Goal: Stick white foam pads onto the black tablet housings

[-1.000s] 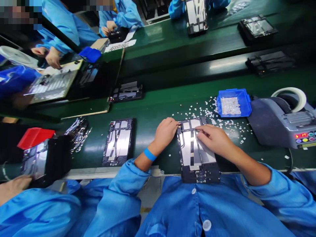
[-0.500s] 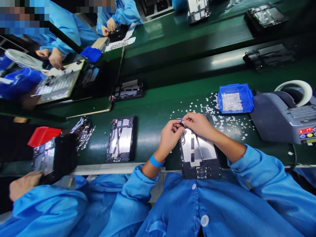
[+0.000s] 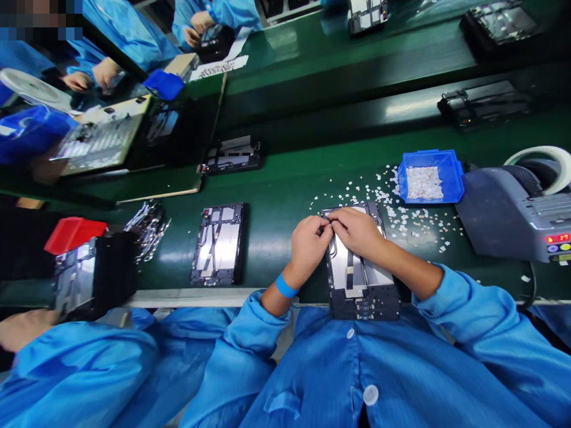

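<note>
An opened tablet-like device (image 3: 362,297), with a silvery panel, dark frame and flat cables, lies in front of me at the bench's near edge. Both hands meet over its upper left corner. My left hand (image 3: 308,242), a blue band at its wrist, has thumb and index finger pinched together there. My right hand (image 3: 355,229) rests across the device's upper part, its fingertips closed against the left ones. Whatever the fingertips hold is too small and too covered to make out.
Right of the device, small white pieces (image 3: 392,214) lie scattered by a blue bin (image 3: 430,175) and a grey tape dispenser (image 3: 499,208). Another opened device (image 3: 218,244) lies left. Further left are metallic strips (image 3: 147,232), a red bin (image 3: 75,233) and a co-worker's hand (image 3: 29,328). Other people work across the bench.
My fingertips stay at the same corner, the right fingers now bent closer against the left. The view has shifted slightly. The co-worker's hand at left has moved further left.
</note>
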`<action>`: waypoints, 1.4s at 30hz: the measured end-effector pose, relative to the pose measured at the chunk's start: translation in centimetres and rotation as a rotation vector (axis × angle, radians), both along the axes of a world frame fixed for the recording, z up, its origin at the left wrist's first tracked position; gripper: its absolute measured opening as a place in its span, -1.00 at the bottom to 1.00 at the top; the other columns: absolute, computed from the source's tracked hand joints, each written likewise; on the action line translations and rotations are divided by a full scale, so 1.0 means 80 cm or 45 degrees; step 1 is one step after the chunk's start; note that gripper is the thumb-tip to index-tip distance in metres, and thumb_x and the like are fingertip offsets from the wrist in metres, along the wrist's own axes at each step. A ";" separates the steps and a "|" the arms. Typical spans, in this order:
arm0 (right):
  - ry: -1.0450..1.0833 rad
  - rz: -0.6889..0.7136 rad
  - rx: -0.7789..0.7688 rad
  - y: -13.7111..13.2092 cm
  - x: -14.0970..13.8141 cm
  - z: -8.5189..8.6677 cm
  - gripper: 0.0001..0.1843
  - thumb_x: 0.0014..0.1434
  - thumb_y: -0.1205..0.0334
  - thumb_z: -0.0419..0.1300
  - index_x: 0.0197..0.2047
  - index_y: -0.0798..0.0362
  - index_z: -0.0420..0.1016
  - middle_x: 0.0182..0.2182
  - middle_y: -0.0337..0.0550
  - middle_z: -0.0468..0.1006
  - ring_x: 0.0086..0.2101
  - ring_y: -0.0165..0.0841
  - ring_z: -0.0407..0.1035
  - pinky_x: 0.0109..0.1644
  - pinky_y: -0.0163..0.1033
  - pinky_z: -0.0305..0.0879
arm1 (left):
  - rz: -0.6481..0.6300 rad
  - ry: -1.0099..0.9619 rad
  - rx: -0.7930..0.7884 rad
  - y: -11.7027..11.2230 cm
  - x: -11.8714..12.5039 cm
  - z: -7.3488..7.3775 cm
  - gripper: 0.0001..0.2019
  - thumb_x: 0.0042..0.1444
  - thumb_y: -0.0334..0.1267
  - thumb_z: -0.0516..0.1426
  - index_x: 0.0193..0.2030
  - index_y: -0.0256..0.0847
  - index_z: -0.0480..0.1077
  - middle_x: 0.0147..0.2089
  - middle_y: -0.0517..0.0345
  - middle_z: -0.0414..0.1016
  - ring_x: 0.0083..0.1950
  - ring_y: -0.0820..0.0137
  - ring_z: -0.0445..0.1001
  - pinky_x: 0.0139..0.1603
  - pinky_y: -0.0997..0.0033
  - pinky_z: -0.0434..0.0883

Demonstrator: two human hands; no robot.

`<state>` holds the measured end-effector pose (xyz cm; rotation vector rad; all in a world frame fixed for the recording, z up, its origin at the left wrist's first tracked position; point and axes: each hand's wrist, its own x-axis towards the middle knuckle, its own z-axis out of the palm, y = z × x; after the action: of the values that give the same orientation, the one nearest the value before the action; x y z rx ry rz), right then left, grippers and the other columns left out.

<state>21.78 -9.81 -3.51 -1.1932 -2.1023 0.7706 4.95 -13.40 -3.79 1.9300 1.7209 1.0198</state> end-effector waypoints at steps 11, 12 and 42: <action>-0.212 -0.089 -0.073 0.008 0.005 0.013 -0.85 0.28 0.35 0.15 -0.30 0.07 0.54 -0.29 -0.11 0.61 -0.23 -0.29 0.45 -0.15 -0.24 0.20 | -0.111 -0.149 -0.051 0.001 0.006 0.005 -0.88 0.19 -0.40 0.17 -0.36 -0.18 0.48 -0.38 0.21 0.46 -0.32 0.41 0.39 -0.26 0.38 0.28; -0.236 -0.123 -0.048 0.010 0.009 0.015 -0.86 0.26 0.36 0.15 -0.33 0.07 0.51 -0.31 -0.11 0.59 -0.25 -0.30 0.43 -0.17 -0.24 0.18 | -0.091 -0.213 -0.109 0.002 0.006 0.004 -0.90 0.18 -0.38 0.17 -0.35 -0.18 0.49 -0.40 0.22 0.45 -0.35 0.42 0.38 -0.28 0.39 0.28; -0.273 -0.077 -0.120 0.007 -0.010 0.018 -0.84 0.27 0.37 0.17 -0.31 0.06 0.56 -0.32 -0.13 0.60 -0.25 -0.27 0.44 -0.16 -0.23 0.18 | 0.077 -0.297 0.018 -0.006 0.003 -0.016 -0.93 0.15 -0.41 0.20 -0.31 -0.17 0.45 -0.18 0.13 0.64 -0.13 0.34 0.59 -0.07 0.31 0.49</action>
<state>20.98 -9.27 -2.09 -1.4399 -2.2099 0.7496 5.17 -13.92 -5.08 1.6992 1.6522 1.2283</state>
